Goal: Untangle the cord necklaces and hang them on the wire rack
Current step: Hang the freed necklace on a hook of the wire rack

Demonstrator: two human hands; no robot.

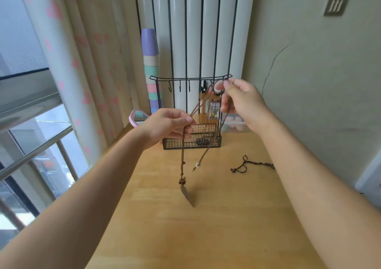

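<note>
The person holds a brown cord necklace (pixel 182 155) up in front of the rack (pixel 190 78), which stands at the far end of the table (pixel 206 237).

The left hand (pixel 167 125) is in front of the rack's basket, at its left side. Its thumb and forefinger are pressed together on the cord, and the other fingers are curled under the palm. Whether those touch the cord cannot be told.

The right hand (pixel 241 101) is higher, level with the right end of the rack's top bar. Its thumb and forefinger tips pinch the upper end of the cord. The remaining fingers hang loosely bent, with strands running down beside them.

From the right hand, the strands slant down to the left hand's pinch. Below that, one strand drops straight to a knotted cluster and a flat grey pendant (pixel 186 194), whose tip is near or touching the table. A second strand hangs free just right of it, ending in a pale bead (pixel 197 165).

A second necklace (pixel 250 164), dark and bunched, lies on the table in front of the rack and off to its right. A small dark object (pixel 203 141) sits in the rack's basket.

A stack of pastel cups (pixel 151 72) stands left of the rack, and a white radiator (pixel 195 31) rises behind it.
</note>
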